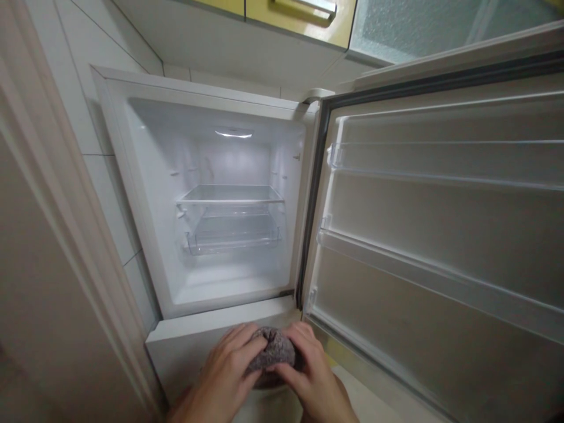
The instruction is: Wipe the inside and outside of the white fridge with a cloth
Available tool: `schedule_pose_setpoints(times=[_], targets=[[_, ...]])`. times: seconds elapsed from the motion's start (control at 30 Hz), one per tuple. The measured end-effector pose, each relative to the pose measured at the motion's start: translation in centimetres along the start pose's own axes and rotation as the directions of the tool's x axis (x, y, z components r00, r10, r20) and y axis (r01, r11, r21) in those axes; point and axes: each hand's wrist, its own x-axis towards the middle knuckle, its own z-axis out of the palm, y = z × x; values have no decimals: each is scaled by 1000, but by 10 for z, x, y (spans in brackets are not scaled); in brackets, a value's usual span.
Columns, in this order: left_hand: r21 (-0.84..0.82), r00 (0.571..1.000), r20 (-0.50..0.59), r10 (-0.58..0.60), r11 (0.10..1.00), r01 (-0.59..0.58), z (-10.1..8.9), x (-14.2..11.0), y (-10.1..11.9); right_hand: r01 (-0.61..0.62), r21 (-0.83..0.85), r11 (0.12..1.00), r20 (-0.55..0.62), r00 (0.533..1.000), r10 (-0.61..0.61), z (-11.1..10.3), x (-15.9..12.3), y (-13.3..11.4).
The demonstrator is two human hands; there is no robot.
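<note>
Both hands hold a bunched grey-brown cloth [277, 348] low in front of me, below the sill of an open refrigerator [233, 276]. My left hand [233, 367] grips the cloth from the left, with fingers curled over its top. On the other side my right hand [312, 367] closes round it, the thumb pressed to its near face. Part of the cloth is hidden behind the fingers. Inside the refrigerator are a glass shelf [233, 192] and a clear plastic tray [238, 242] under it.
The refrigerator door [418, 205] stands wide to the right, with clear door racks [440, 273]. Yellow cabinets [304, 20] hang above. A door frame [57, 205] runs close along the left, beside a tiled wall [99, 194]. Another white compartment front [185, 346] lies below.
</note>
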Motion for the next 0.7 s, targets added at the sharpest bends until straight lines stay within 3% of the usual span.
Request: schedule_pose_setpoints(times=[0.07,0.17,0.23,0.3,0.4,0.5,0.6,0.63,0.7], targets=[[-231,995,7,-104,967,102,7,-3,-6,-60,19,998,11,998,60,-5,-3,8],[-499,965,102,-241,827,259,23,-12,-21,-250,139,958,-155,950,271,-11,-22,33],[-530,937,159,-311,774,347,33,-16,-29,-345,223,912,-265,879,397,-19,-36,44],[-497,915,161,-370,771,399,38,-9,-27,-354,181,918,-347,850,396,-34,-44,40],[-448,949,177,-262,837,315,36,30,2,-293,-22,956,-435,864,254,-69,-38,8],[-391,992,126,-26,918,74,37,93,45,-248,-217,944,-496,861,112,-111,-21,-26],[-69,988,-43,151,986,-154,55,142,77,-268,-520,811,-617,774,-140,-150,-22,-38],[46,977,-55,207,978,-205,64,150,83,-277,-606,746,-630,739,-238,-160,-30,-38],[162,955,34,293,942,-295,86,155,90,-295,-711,639,-642,643,-417,-180,-55,-36]])
